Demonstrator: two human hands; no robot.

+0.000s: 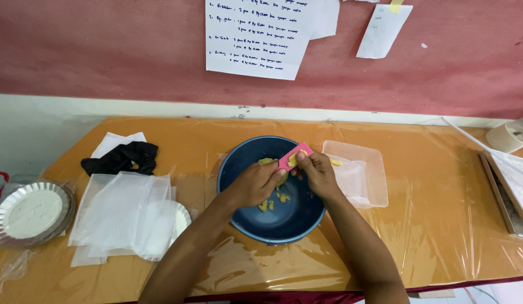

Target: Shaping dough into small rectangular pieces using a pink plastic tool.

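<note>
A dark blue bowl [247, 222] stands on the orange table in front of me, with small bits of yellow dough [277, 198] on its bottom. My right hand [317, 171] pinches a pink flat scraper [292, 156] over the bowl; yellow dough sticks to it. My left hand [256, 183] is beside it, fingers at the scraper's lower edge, holding a lump of yellow dough [266, 161].
A clear plastic tray [367, 169] with a scrap of dough sits right of the bowl. Clear plastic sheets [123, 214], a black cloth [122, 157] and foil plates [29, 213] lie at the left. A tape roll [508, 137] and a flat tray [506, 194] are far right.
</note>
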